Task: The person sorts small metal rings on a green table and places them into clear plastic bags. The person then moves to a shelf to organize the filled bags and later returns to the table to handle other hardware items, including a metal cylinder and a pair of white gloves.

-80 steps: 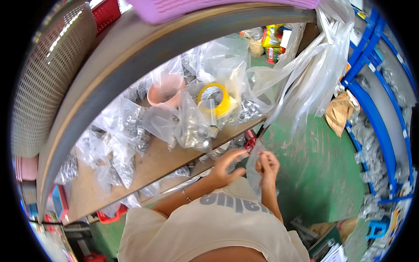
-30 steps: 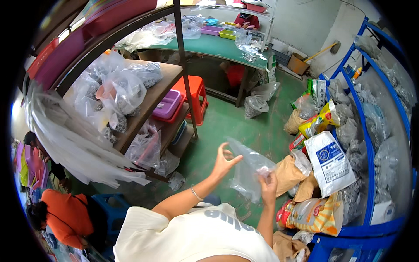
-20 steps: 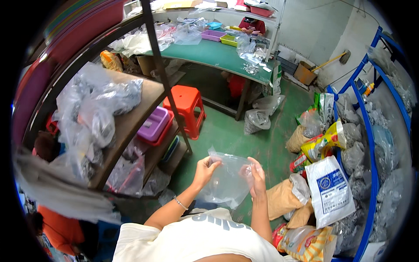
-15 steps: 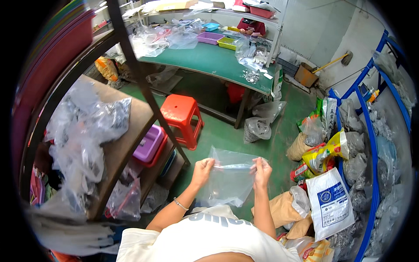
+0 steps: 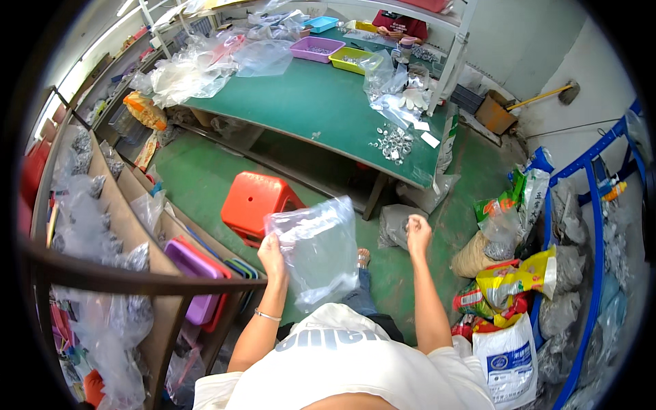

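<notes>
My left hand (image 5: 272,256) grips a clear plastic bag (image 5: 320,256) by its left edge. The bag looks flat and see-through, and it hangs in front of my shirt, overlapping the red stool (image 5: 256,205) in the view. My right hand (image 5: 419,237) is raised to the right, away from the bag, with its fingers curled shut and nothing visible in them. Behind that hand, a filled clear plastic bag (image 5: 392,225) rests on the floor beside the table leg.
A green-topped table (image 5: 294,102) ahead carries plastic bags, a purple tray (image 5: 317,49), a yellow-green tray (image 5: 352,60) and small metal parts (image 5: 395,142). A person (image 5: 400,27) sits beyond it. Shelves (image 5: 157,256) stand left; a blue rack (image 5: 593,225) and sacks (image 5: 506,359) stand right.
My right hand has let go of the plastic bag and moved aside. My left hand has carried the bag leftward. My view has shifted nearer to the table.
</notes>
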`<act>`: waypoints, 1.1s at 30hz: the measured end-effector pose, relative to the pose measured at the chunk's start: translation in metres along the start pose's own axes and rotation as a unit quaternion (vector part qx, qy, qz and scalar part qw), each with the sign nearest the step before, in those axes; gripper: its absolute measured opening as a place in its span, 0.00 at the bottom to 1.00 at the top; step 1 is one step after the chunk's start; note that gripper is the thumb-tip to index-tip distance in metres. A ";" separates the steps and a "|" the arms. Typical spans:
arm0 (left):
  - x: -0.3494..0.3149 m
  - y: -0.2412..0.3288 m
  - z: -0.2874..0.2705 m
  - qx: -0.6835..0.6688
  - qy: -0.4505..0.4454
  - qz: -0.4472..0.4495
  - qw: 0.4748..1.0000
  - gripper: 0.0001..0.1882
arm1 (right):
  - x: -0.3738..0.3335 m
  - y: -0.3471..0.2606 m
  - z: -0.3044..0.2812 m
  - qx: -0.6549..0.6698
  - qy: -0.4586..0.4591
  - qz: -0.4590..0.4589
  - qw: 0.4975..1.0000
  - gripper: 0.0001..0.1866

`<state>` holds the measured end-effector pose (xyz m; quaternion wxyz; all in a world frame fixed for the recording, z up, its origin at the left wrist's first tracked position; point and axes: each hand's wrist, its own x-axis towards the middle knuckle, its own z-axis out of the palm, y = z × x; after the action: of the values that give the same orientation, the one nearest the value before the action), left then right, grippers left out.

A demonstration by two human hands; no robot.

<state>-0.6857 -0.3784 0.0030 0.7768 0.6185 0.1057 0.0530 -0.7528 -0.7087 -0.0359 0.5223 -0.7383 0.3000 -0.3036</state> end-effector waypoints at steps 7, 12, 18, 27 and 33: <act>0.139 -0.054 0.119 -0.174 0.115 -0.059 0.976 0.14 | 0.222 0.053 0.090 -0.255 0.010 -0.131 0.958 0.10; 0.232 -0.066 0.201 -0.195 0.124 -0.037 0.972 0.16 | 0.275 0.066 0.108 -0.413 -0.088 -0.125 0.898 0.10; 0.327 -0.097 0.298 -0.205 0.155 -0.072 0.964 0.21 | 0.288 0.059 0.092 -0.147 -0.050 -0.036 0.987 0.06; 0.313 -0.129 0.318 0.306 0.214 0.051 0.926 0.39 | 0.271 0.018 0.069 0.264 -0.096 0.322 0.904 0.07; 0.221 -0.070 0.296 0.026 -0.184 -0.184 0.965 0.26 | 0.255 -0.030 0.118 0.325 -0.247 0.329 0.852 0.08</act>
<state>-0.4062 -0.6287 -0.0244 0.7628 0.6075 0.0743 -0.2089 -0.4969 -0.8251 -0.0044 0.8586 -0.4351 0.2712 -0.0020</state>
